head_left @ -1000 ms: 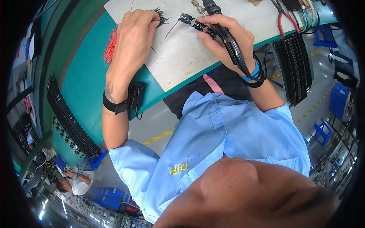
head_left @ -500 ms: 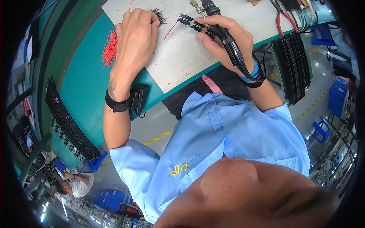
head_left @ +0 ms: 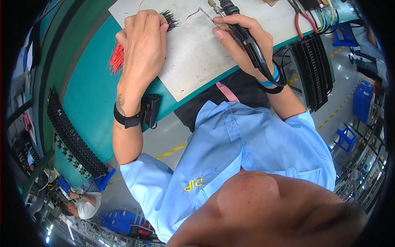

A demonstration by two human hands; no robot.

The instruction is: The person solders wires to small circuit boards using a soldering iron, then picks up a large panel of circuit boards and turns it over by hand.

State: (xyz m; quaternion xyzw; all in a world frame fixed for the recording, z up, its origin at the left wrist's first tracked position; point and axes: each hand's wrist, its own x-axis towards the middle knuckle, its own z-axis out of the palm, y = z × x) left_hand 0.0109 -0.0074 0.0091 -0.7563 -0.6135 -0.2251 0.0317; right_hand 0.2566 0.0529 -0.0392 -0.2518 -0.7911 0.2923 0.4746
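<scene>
My left hand [head_left: 144, 43] is closed over a bundle of thin red wires [head_left: 117, 57], its fingers curled down on the pale work sheet. Dark wire ends [head_left: 169, 19] stick out beyond the fingertips. In my right hand [head_left: 254, 43] is a black-handled soldering iron [head_left: 252, 49], its cable looping back at the wrist; its tip is out of view. Thumb and index finger of that hand also pinch a small circuit board [head_left: 209, 17], seen nearly edge-on. A short red wire [head_left: 192, 15] hangs from the board's far end.
The pale sheet [head_left: 193, 66] lies on a green bench [head_left: 92, 92]. Red-handled pliers [head_left: 302, 24] and cables are at the far right. Black strips of boards stand at the right [head_left: 312, 74] and left [head_left: 76, 133]. Another person [head_left: 84, 203] works at lower left.
My right hand has turned the small board from showing its dark parts to nearly edge-on. My left hand has shifted slightly, its fingers curling further over the wires.
</scene>
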